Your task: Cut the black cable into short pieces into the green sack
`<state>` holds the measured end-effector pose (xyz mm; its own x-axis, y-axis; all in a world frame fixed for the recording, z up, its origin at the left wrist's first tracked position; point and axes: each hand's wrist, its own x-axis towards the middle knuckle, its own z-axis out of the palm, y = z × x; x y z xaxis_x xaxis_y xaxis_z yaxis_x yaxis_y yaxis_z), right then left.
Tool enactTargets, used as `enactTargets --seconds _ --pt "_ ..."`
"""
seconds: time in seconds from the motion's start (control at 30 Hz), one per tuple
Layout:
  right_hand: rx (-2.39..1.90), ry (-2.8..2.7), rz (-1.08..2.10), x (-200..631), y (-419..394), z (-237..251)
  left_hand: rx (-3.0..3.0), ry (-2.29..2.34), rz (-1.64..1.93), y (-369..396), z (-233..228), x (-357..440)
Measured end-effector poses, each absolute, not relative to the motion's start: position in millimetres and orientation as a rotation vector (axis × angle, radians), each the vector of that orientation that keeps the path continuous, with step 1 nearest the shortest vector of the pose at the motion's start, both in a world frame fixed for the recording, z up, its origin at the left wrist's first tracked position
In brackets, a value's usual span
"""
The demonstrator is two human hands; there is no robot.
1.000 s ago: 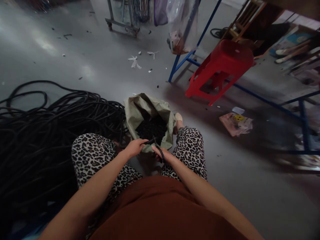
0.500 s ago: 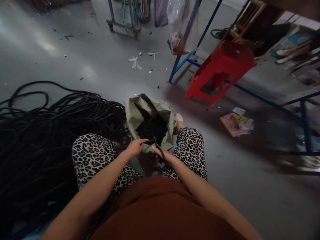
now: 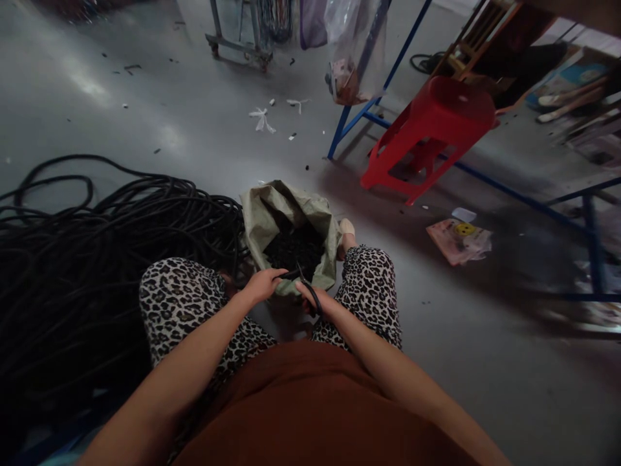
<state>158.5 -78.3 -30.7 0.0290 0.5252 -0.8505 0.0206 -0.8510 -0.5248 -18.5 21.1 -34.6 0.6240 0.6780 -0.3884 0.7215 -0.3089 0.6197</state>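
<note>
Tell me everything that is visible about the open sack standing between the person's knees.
The sack looks like pale greenish woven plastic, crumpled and soft. It stands on the grey floor with its mouth open and its rim folded outward. Inside lies a dark heap of small black pieces, too dim to tell apart. The near rim sits just beyond the left hand and right hand, which hold a black tube and a dark tool over it. A pile of black tubing lies against its left side, and a leopard-print knee is at its right.
</note>
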Motion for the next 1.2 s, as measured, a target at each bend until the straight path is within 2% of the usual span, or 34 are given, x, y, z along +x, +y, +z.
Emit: enactTargets --seconds 0.47,1.2 --pt "-2.015 -0.470 1.907 151.1 -76.9 -26.2 1.930 1.110 -0.066 22.5 -36.0 -10.7" --pt "-2.175 -0.670 1.795 148.3 -80.0 -21.2 1.943 1.124 -0.177 26.8 -39.9 -12.0"
